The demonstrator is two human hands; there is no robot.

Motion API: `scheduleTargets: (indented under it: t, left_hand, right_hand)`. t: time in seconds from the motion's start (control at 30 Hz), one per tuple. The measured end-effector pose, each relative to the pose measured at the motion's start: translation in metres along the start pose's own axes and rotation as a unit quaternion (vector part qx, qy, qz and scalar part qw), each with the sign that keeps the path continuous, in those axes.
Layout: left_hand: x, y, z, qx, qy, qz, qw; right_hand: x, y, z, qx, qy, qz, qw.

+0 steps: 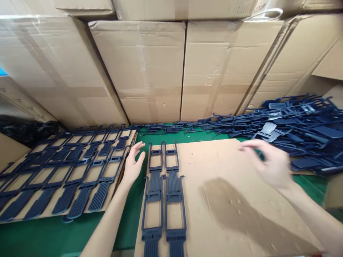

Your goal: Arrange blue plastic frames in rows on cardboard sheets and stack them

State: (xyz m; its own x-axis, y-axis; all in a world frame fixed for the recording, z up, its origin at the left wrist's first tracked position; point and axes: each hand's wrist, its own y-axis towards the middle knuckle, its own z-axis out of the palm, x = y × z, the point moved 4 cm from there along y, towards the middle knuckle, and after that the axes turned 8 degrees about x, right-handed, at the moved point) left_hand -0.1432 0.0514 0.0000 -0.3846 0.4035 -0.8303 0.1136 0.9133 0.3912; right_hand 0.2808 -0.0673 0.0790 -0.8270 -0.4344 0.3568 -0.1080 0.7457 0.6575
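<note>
In the head view my left hand (134, 161) is open, thumb and fingers apart, above the gap between two cardboard sheets. My right hand (270, 165), slightly blurred, has thumb and fingertips drawn together by the far right corner of the nearer cardboard sheet (209, 164). Whatever those fingertips hold, if anything, I cannot make out. Dark blue plastic frames with ribbed paddles lie in two columns along this sheet's left side, among them a far frame (171, 159) and a near frame (175, 214). The right hand's shadow falls on the bare cardboard.
At left, another cardboard sheet (99, 210) bears rows of similar frames. A loose heap of dark blue parts (302, 132) lies at right, trailing along the back of the green table (158, 137). Large cardboard boxes (144, 71) wall off the far side. A black plastic bag (29, 134) sits far left.
</note>
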Motion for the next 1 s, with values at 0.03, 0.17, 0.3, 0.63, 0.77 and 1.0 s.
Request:
scheduleTargets:
  t: [0.03,0.17,0.3,0.63,0.77,1.0]
  left_hand:
    - [0.005,0.005,0.0,0.001,-0.014,-0.014,1.0]
    - [0.024,0.021,0.005,0.003,-0.069,-0.064,0.996]
    - [0.034,0.02,0.017,-0.022,-0.106,-0.079,0.991]
    - [0.031,0.003,0.026,-0.003,-0.086,-0.082,0.993]
    - [0.033,0.001,0.029,0.012,-0.074,-0.082,0.994]
    - [0.032,-0.003,0.031,0.029,-0.069,-0.069,0.995]
  right_hand:
    - [0.005,0.028,0.029,0.091,0.039,-0.027,0.995]
    - [0.02,0.109,0.143,0.247,0.092,-0.077,0.962]
    - [0.012,0.148,0.228,0.265,0.07,-0.055,0.96]
    - [-0.03,0.138,0.292,0.286,0.102,0.002,0.953]
    - [-0.028,0.135,0.296,0.291,0.118,0.01,0.949]
    - [-0.037,0.161,0.249,0.292,0.192,0.034,0.936]
